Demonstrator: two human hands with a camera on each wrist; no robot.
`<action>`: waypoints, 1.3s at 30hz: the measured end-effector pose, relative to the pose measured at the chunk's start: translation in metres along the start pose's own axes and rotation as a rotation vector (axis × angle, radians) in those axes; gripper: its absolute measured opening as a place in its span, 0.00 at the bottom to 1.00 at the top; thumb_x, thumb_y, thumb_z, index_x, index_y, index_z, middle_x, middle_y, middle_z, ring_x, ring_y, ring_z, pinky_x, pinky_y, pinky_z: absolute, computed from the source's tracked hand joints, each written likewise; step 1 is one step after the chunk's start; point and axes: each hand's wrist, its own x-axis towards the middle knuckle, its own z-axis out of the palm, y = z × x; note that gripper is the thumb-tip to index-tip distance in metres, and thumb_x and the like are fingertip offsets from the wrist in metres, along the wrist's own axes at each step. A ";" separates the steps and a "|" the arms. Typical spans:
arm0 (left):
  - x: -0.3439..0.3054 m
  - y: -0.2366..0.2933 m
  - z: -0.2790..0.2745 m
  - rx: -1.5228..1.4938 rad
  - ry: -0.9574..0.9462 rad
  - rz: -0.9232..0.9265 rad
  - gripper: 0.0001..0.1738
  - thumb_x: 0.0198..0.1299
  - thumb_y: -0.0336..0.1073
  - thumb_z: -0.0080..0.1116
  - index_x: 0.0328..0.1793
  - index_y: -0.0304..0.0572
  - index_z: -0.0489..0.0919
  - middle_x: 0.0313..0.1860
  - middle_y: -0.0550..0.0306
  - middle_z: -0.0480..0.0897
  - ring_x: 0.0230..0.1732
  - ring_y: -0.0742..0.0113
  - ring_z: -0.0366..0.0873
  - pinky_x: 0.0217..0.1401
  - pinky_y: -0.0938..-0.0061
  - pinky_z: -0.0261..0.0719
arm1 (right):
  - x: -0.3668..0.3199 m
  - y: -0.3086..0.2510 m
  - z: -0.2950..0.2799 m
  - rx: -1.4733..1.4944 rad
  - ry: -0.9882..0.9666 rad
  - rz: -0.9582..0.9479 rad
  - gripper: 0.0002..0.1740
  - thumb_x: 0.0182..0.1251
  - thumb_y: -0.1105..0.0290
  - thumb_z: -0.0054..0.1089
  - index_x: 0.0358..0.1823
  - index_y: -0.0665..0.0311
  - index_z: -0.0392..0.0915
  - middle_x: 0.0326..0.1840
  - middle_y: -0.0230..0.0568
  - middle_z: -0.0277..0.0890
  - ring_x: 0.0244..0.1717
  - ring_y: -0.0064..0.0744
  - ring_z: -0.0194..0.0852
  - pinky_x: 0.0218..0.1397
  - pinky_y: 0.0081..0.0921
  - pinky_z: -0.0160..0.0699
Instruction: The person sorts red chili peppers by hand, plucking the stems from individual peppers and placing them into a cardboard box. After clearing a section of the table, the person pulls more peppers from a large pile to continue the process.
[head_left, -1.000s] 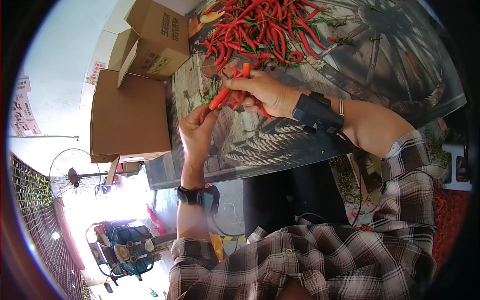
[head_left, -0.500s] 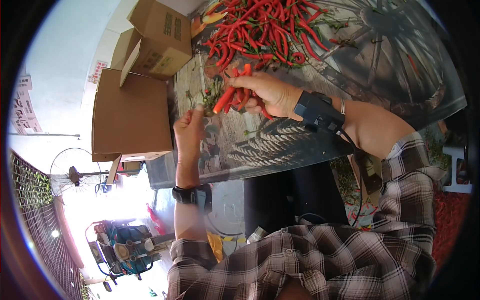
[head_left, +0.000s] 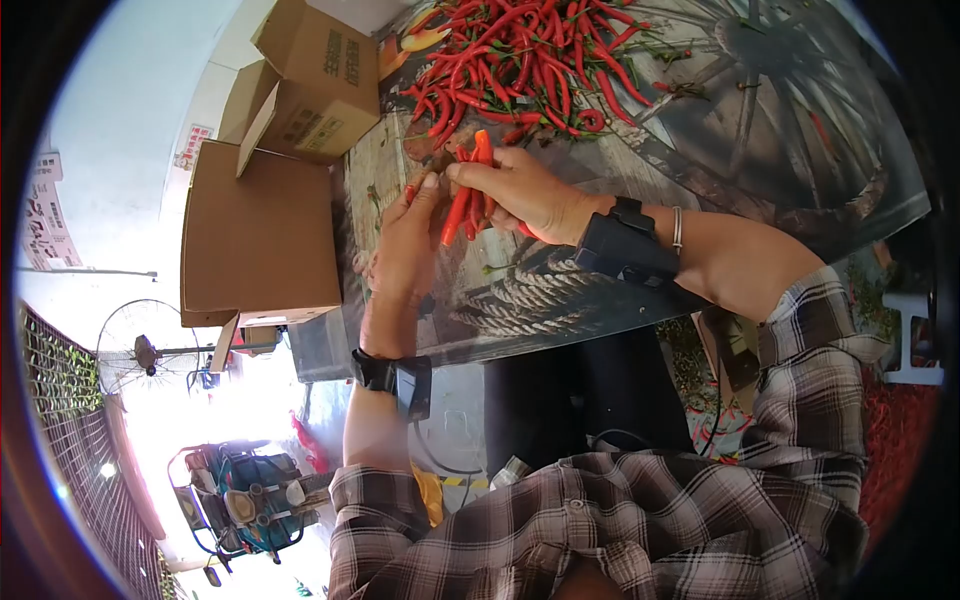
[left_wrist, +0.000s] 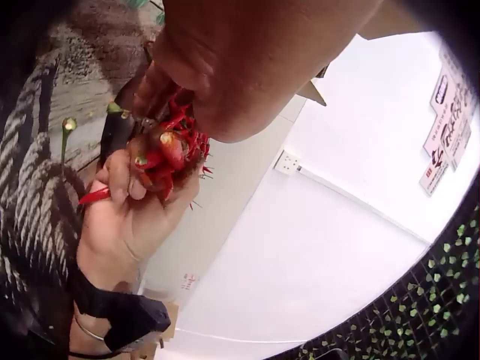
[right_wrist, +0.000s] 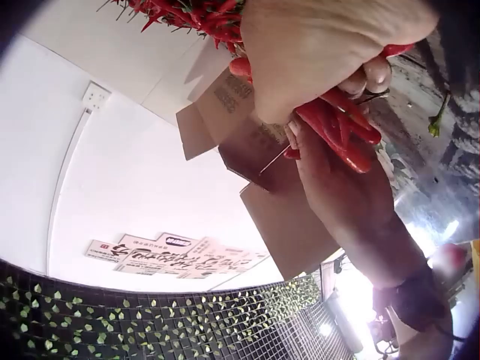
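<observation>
My right hand [head_left: 545,200] grips a bunch of red chili peppers [head_left: 458,215]; their blunt ends stick out below the thumb. Several of those ends face the left wrist camera, some pale or green where the stem sits. Close beside the bunch, my left hand [head_left: 405,250] pinches a red chili pepper [right_wrist: 291,154] whose thin stem points away from the fingers. Most of that pepper is hidden by the hand. Beyond both hands lies a large heap of red chili peppers [head_left: 530,60] with green stems, on the printed tabletop [head_left: 640,180].
An open cardboard box [head_left: 260,230] stands at the table's left edge, with another carton [head_left: 320,95] behind it. A loose green stem [left_wrist: 69,131] lies on the rope-printed part of the cloth. A standing fan [head_left: 150,350] and a stroller-like frame [head_left: 250,495] are at lower left.
The left hand pulled away from the bunch to the left, then came back up beside it, now with a red pepper at its fingertips. The right hand's bunch has tilted more upright.
</observation>
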 end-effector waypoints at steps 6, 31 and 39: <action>-0.004 0.000 0.021 -0.321 -0.170 -0.150 0.23 0.71 0.46 0.35 0.61 0.37 0.67 0.55 0.52 0.75 0.53 0.64 0.75 0.55 0.63 0.76 | -0.001 -0.003 0.008 0.068 0.050 -0.049 0.15 0.68 0.59 0.50 0.46 0.64 0.71 0.29 0.33 0.74 0.23 0.20 0.73 0.19 0.17 0.73; -0.006 -0.008 0.025 -0.601 -0.083 -0.208 0.19 0.71 0.43 0.37 0.60 0.41 0.67 0.55 0.53 0.74 0.53 0.61 0.73 0.56 0.57 0.74 | 0.009 0.003 0.000 -0.578 0.249 -0.497 0.19 0.60 0.59 0.57 0.41 0.70 0.73 0.40 0.51 0.70 0.46 0.46 0.68 0.51 0.37 0.66; 0.000 -0.011 0.027 -0.710 -0.246 -0.259 0.20 0.70 0.44 0.38 0.61 0.42 0.66 0.53 0.51 0.74 0.48 0.60 0.76 0.43 0.68 0.78 | 0.018 0.010 -0.007 -0.537 0.233 -0.550 0.23 0.65 0.52 0.53 0.37 0.70 0.71 0.38 0.50 0.69 0.42 0.43 0.68 0.45 0.35 0.65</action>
